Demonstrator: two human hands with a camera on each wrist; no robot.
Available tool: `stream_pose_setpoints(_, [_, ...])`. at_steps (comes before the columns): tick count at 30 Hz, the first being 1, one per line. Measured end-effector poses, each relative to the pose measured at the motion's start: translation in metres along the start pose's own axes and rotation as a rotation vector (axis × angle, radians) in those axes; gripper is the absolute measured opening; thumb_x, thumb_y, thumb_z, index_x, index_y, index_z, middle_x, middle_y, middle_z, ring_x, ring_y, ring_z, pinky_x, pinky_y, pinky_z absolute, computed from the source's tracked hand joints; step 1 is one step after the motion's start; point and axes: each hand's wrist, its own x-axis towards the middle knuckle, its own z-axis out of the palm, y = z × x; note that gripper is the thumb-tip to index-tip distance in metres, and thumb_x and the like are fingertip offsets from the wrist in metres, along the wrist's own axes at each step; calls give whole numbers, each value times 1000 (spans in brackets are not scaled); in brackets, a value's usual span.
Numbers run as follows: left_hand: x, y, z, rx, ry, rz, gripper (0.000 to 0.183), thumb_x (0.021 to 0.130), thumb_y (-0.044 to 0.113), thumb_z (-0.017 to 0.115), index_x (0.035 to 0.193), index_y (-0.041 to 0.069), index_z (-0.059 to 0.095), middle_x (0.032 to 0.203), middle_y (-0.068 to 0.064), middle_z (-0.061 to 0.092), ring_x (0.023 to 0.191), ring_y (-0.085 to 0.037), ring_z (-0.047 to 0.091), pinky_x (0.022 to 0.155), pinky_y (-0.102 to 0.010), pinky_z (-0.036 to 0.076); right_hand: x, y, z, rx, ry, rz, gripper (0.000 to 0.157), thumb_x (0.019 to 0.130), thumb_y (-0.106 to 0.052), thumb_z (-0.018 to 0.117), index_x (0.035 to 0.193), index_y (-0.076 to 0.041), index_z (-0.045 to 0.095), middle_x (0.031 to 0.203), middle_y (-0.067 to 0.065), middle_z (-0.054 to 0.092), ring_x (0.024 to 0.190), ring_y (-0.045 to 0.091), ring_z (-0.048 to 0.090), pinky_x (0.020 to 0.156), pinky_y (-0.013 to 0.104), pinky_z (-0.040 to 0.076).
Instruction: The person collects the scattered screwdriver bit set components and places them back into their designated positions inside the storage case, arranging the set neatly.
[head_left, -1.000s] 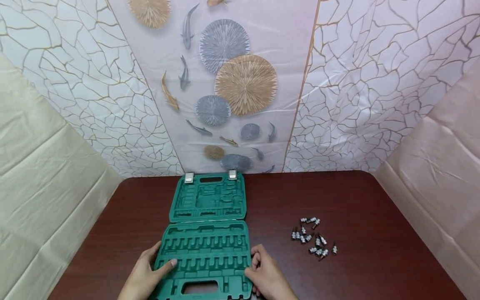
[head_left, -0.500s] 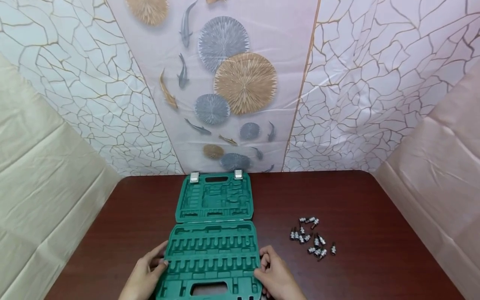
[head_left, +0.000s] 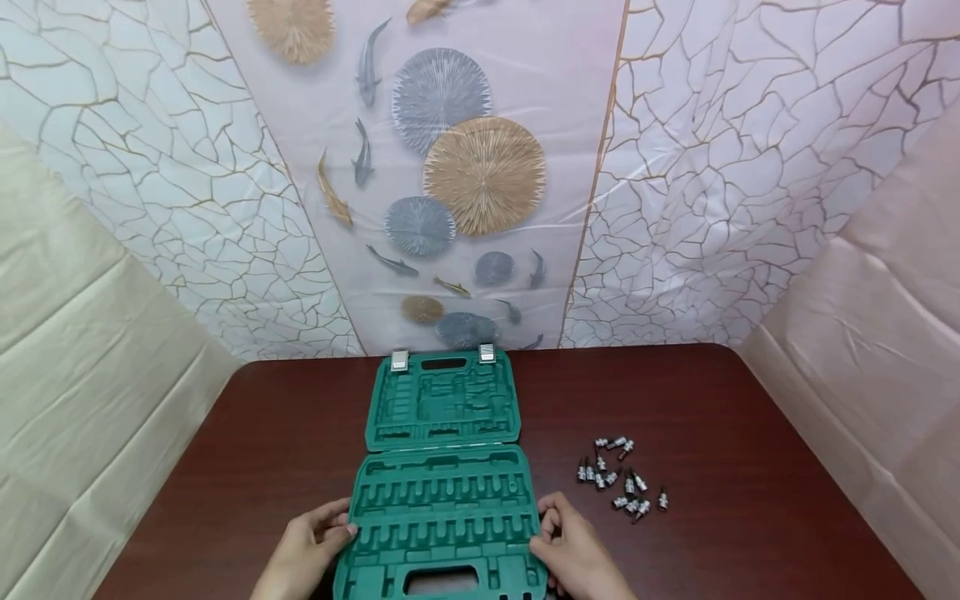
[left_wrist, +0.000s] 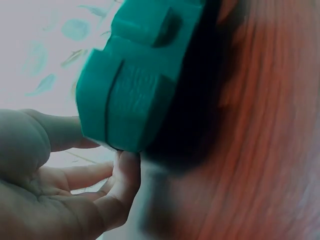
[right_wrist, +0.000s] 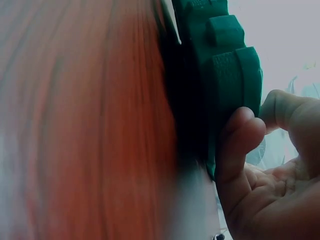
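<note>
A green plastic tool case [head_left: 450, 552] lies opened out flat in the head view, its moulded slots holding no tools. My left hand [head_left: 303, 550] grips the left side of the near half, thumb on the rim. On the opposite side, my right hand [head_left: 576, 546] holds the edge between thumb and curled fingers. The left wrist view shows fingertips under the side wall of the case [left_wrist: 135, 105]. Fingers also press against the case [right_wrist: 230, 85] in the right wrist view. A dark gap or shadow lies between case and tabletop there.
Several small silver bit sockets [head_left: 630, 483] with dark tips lie scattered on the dark red wooden table [head_left: 712, 417], right of the case. Two metal latches [head_left: 487, 353] sit at the case's far edge, close to the patterned backdrop [head_left: 472, 267].
Both hands have slid the case to the right across the table, nearer the bit sockets. My left thumb has drawn back from over the slots to the rim. The sockets stay put.
</note>
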Motion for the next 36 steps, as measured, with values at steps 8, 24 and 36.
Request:
stream_pose_setpoints(8, [0,2,11,-48,-23,20,49,102,2,67,146,-15,53,118,-17,68,98,-22,69,80,-42,59,0,9,-8,2,44,-14,39,91,1,60,128,7,48,82,3,47,57,19,44,52,37,45])
stream_pose_setpoints(24, [2,8,25,-85,-102,78,52,104,2,65,149,-18,47,122,-18,68,98,-22,68,82,-40,58,-8,19,-25,5,39,-27,43,93,1,58,132,10,45,82,2,46,53,19,47,49,36,48])
stream_pose_setpoints(36, [4,13,38,-23,-116,98,55,102,5,68,149,-17,48,122,-18,66,98,-21,67,81,-41,58,-15,26,-36,3,47,-28,43,92,3,57,132,10,43,85,3,45,53,15,45,49,35,48])
